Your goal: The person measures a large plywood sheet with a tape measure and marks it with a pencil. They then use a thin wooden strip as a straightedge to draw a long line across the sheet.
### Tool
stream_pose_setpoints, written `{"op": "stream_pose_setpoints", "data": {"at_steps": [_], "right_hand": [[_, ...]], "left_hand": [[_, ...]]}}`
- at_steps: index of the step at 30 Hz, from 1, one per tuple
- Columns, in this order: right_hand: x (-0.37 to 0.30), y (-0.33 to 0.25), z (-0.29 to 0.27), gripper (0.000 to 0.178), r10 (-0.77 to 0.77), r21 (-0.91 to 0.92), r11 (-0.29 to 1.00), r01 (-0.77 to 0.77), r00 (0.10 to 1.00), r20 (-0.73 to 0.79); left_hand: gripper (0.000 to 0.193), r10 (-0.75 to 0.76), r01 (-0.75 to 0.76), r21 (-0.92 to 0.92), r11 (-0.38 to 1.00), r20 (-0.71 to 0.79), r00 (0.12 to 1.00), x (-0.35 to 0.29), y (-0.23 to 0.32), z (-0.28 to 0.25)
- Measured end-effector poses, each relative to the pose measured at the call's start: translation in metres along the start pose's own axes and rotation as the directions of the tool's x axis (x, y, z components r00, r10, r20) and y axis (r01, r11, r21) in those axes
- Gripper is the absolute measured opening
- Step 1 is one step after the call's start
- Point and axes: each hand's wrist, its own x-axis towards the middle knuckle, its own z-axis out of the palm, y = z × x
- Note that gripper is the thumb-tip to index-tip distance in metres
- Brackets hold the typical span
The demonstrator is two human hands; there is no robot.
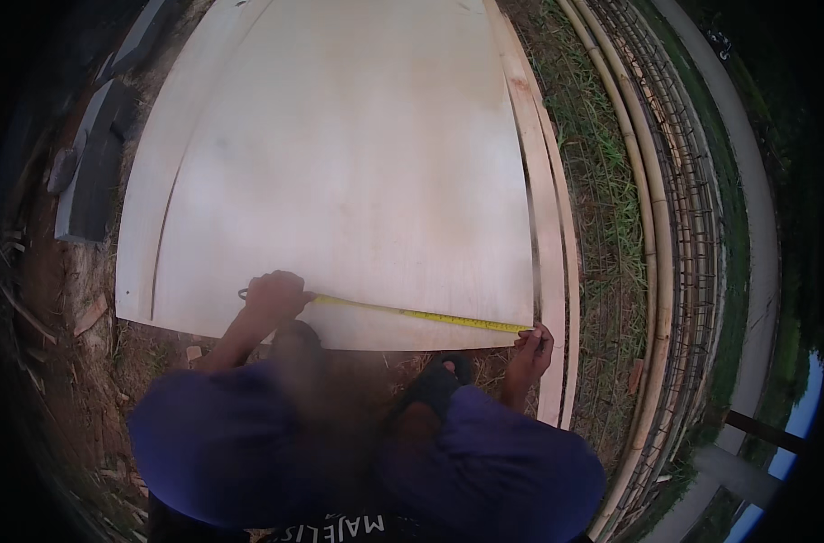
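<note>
1. The tape measure [466,320] shows as a thin, flat yellow ribbon with fine dark markings; its case is hidden.
2. It lies across the pale wooden board [349,163], near the edge closest to the person, sloping slightly toward 4 o'clock.
3. The left hand [278,294], between 8 and 9 o'clock from the picture's centre, is curled into a fist around one end; a small dark loop [242,294] sticks out on its 9 o'clock side.
4. The right hand [531,353], at 4 o'clock, pinches the other end between thumb and fingers, at the board's side edge.
5. The ribbon thus spans the gap between the hands, leaving the left one toward 3 to 4 o'clock.
6. The board is broad, smooth and faintly grained, with cloudy patches.
7. Long, narrow wooden strips [553,181] run beside it, from 1 o'clock round to 4.
8. Beyond them, between 2 and 3 o'clock, come tufted grass [606,204], smooth round poles [649,195] and a dark, ribbed metal lattice [701,226].
9. Between 9 and 10 o'clock sit grey, straight-edged blocks [91,172].
10. Purple-blue trousers [498,452] cover the knees, at 5 and 7 to 8 o'clock.
</note>
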Motion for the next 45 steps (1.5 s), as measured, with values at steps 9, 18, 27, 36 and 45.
{"op": "stream_pose_setpoints", "data": {"at_steps": [9, 18, 27, 36, 45], "right_hand": [[0.021, -0.030, 0.073, 0.025, 0.188, -0.140, 0.981, -0.135, 0.844, 0.503], [0.018, -0.002, 0.079, 0.015, 0.205, -0.160, 0.979, -0.128, 0.621, 0.756], [0.003, -0.003, 0.075, 0.009, 0.183, -0.263, 0.959, 0.103, 0.483, 0.857], [-0.001, 0.005, 0.077, 0.014, 0.137, -0.262, 0.937, 0.231, 0.449, 0.883], [-0.011, 0.015, 0.074, 0.021, 0.158, -0.323, 0.898, 0.300, 0.463, 0.872]], "left_hand": [[0.042, -0.009, 0.008, 0.012, 1.000, 0.079, 0.997, 0.012, 0.001, 0.005], [0.041, 0.009, 0.026, -0.168, 0.985, 0.208, 0.978, 0.003, -0.014, 0.032], [0.040, 0.228, -0.153, -0.282, 0.947, 0.258, 0.939, 0.009, -0.033, 0.047], [0.043, 0.064, -0.032, -0.112, 0.993, 0.300, 0.952, 0.011, -0.017, 0.042], [0.044, 0.017, -0.011, -0.026, 1.000, 0.267, 0.964, 0.013, -0.015, 0.048]]}}
